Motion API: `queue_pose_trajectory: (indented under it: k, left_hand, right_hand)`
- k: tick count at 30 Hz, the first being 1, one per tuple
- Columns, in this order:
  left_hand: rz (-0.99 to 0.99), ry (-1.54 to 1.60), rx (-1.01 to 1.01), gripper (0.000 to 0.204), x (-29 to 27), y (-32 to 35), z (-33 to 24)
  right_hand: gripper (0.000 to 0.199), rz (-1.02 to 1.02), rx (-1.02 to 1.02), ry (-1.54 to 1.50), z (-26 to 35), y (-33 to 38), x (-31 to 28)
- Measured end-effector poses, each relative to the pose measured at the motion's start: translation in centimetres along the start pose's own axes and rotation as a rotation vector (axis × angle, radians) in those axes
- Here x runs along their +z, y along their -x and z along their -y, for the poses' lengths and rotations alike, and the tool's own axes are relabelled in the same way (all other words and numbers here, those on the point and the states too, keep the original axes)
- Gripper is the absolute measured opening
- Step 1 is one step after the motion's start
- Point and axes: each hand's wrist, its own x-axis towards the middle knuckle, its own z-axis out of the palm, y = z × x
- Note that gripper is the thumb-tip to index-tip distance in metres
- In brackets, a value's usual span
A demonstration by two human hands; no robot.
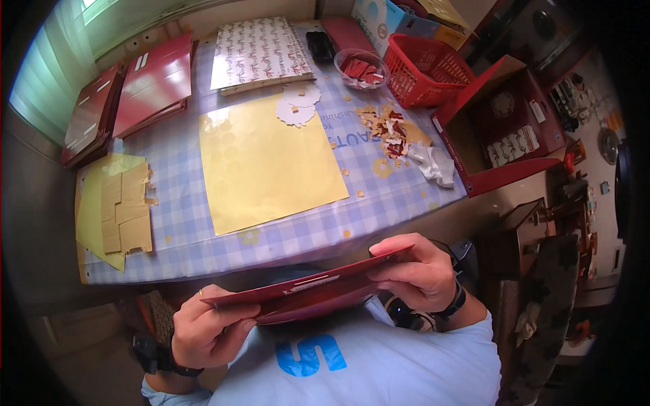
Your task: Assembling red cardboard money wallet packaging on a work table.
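Observation:
Between my two hands, close to my body and just off the table's near edge, is a dark red card sheet (305, 292), seen nearly edge-on with white slits along it. My left hand (208, 329) grips its left end, thumb below and fingers above. At its right end my right hand (418, 274) pinches the card between thumb and fingers. Beyond them a large yellow sheet (271, 169) lies flat on the checked tablecloth. White scalloped paper pieces (298, 105) rest at its upper right corner. What the card's underside looks like is hidden.
Stacks of red card (154, 84) and patterned card (261, 54) lie at the back. Brown cardboard pieces (127, 210) sit left. To the right are paper scraps (391, 132), a tub of red pieces (362, 70), a red basket (430, 68) and an open red box (497, 122).

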Motion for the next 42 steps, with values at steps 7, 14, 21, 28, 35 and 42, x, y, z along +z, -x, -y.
queue_pose_trajectory:
  k: [7, 14, 21, 28, 35, 42]
  left_hand:
    - [-0.036, 0.012, -0.048, 0.021, 0.1, -0.2, 0.4]
    - [-0.082, 0.075, -0.226, 0.013, 0.5, -0.6, 0.5]
    - [-0.253, 0.278, -0.409, 0.005, 2.8, -1.8, 3.4]
    - [-0.290, 0.205, -0.399, 0.005, 2.8, -1.6, 3.3]
    - [-0.240, 0.223, -0.405, 0.004, 2.2, -1.3, 3.8]
    - [-0.219, 0.192, -0.447, 0.003, 2.3, -1.7, 3.3]
  right_hand:
    - [0.021, 0.056, 0.073, 0.035, 1.0, -0.9, -0.5]
    - [0.014, 0.028, 0.203, 0.050, 1.0, -1.5, -0.1]
    - [0.008, -0.085, 0.337, -0.093, -2.5, -2.2, 1.7]
    - [0.012, -0.149, 0.367, 0.039, -2.7, -2.0, 2.0]
    - [0.015, -0.100, 0.381, 0.095, -2.4, -2.4, 1.5]
    - [0.015, -0.044, 0.369, 0.178, -2.5, -2.3, 0.9]
